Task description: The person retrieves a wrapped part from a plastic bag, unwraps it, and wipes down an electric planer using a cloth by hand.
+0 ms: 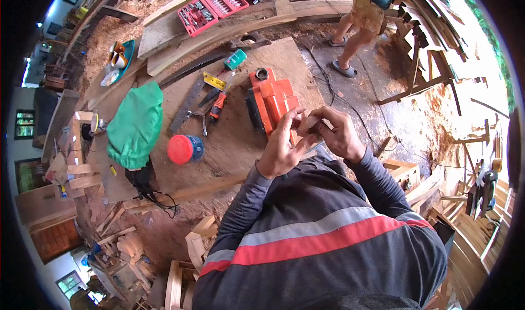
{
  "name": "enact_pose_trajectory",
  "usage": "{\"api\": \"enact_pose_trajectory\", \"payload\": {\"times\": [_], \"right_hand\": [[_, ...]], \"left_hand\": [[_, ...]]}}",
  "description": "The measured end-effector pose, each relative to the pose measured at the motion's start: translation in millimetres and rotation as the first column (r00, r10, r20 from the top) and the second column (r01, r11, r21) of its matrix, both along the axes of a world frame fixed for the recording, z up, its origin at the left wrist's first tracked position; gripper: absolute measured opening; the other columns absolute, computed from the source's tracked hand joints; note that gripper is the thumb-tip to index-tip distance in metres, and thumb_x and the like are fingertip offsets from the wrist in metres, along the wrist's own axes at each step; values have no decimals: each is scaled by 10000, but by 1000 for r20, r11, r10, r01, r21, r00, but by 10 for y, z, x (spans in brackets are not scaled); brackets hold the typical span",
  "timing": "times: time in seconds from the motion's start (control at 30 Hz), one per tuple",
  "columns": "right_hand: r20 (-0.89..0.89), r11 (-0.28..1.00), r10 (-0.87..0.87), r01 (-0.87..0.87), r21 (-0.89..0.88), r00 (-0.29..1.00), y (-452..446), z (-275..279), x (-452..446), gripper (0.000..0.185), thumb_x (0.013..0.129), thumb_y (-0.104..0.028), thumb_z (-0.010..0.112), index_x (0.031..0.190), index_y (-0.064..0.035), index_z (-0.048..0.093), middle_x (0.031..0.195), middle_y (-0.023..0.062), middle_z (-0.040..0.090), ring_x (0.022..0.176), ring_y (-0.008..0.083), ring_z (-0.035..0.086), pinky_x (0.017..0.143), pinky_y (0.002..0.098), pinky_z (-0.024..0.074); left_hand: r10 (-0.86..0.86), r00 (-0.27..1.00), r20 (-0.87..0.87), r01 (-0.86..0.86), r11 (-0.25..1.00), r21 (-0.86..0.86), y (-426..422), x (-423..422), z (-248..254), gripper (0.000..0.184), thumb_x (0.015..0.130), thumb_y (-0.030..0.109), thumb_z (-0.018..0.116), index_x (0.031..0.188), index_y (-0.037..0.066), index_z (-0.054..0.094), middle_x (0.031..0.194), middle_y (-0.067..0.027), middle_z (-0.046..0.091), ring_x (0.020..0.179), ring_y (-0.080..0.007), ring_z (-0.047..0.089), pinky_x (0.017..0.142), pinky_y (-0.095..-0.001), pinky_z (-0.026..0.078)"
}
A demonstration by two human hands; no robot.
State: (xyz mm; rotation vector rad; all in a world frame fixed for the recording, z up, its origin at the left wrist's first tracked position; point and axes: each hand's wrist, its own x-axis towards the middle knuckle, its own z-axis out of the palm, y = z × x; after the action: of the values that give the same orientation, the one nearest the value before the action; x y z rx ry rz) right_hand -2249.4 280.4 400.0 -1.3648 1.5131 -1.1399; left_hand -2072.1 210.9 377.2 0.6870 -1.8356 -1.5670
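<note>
My left hand (281,145) and my right hand (340,132) meet just in front of my body, fingers bent and pinched together. Something small and dark seems to be between the fingertips, but it is too small to make out. Right beyond my hands, an orange power tool that looks like an electric planer (276,99) lies on the wooden workbench (229,146), partly hidden by my left hand. To its left are a screwdriver (217,106) with an orange and black handle, a try square (188,103) and a jar with a red lid (185,149).
A green cloth bag (136,125) covers something at the bench's left. A handsaw (202,64) and a red socket set (213,9) lie farther back. Another person (367,14) stands beyond the bench, near cables (350,110) on the floor. Stacked timber (421,42) stands at right.
</note>
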Motion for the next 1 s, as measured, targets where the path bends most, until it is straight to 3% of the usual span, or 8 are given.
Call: {"api": "enact_pose_trajectory", "payload": {"times": [0.07,0.33,0.43,0.57,0.73,0.83,0.9,1.0], "right_hand": [[-408,943,-45,-96,-319,912,49,-42,6,179,844,-26,654,1022,-3,640,857,145,660,807,307,664,719,393,526],[-461,967,-128,9,-253,878,125,211,16,173,866,-53,609,1031,-2,609,842,195,630,775,412,637,679,454,521],[-66,995,78,-74,61,995,-18,188,-163,213,931,-137,613,1086,10,611,842,183,672,808,298,693,701,401,519],[-81,995,-8,0,-99,997,-28,-12,-107,221,933,-91,623,1123,20,608,923,181,678,883,279,691,783,369,529],[-123,969,-213,193,-155,969,-57,-283,-22,284,920,37,549,1196,-6,497,1054,168,635,1012,246,653,882,348,512],[509,945,-185,294,-143,841,-99,-299,-23,300,916,88,537,1189,-16,467,1035,79,603,1003,127,575,876,301,495],[521,933,-212,329,-142,827,-168,-191,-14,280,926,59,544,1180,-22,459,991,119,606,959,179,621,841,330,505],[-288,937,-270,182,-298,919,-272,-49,-75,273,917,5,578,1166,-39,476,945,225,600,875,392,641,750,456,510]], "left_hand": [[87,996,-14,-88,993,-78,34,-31,-100,509,845,-15,662,1318,3,476,1000,-89,634,920,-167,632,833,-310,500],[355,933,-64,-358,888,-288,6,-321,-139,242,860,-5,635,1101,-30,642,1030,-161,674,954,-272,677,853,-343,528],[166,977,-133,-67,833,549,-119,-321,77,264,857,-81,617,1118,-44,635,1014,-127,715,906,-165,688,833,-277,550],[218,948,-232,-13,755,656,-262,-265,81,376,836,-135,572,1189,-31,495,1040,-164,690,919,-188,684,829,-286,549],[254,963,-93,-218,933,286,-337,-371,24,290,872,-121,574,1134,-17,503,1051,-145,663,975,-196,670,874,-280,533],[207,977,-49,-208,978,-16,-369,-362,-16,285,908,-53,589,1180,-24,509,1081,-159,649,958,-199,674,870,-292,534],[269,961,65,-214,872,-440,-359,-380,43,314,914,-40,567,1223,-10,514,1089,-178,637,964,-210,675,847,-319,537],[304,951,63,-240,850,-469,-321,-437,246,369,923,-16,561,1280,3,467,1010,-176,641,913,-200,666,785,-321,529]]}}
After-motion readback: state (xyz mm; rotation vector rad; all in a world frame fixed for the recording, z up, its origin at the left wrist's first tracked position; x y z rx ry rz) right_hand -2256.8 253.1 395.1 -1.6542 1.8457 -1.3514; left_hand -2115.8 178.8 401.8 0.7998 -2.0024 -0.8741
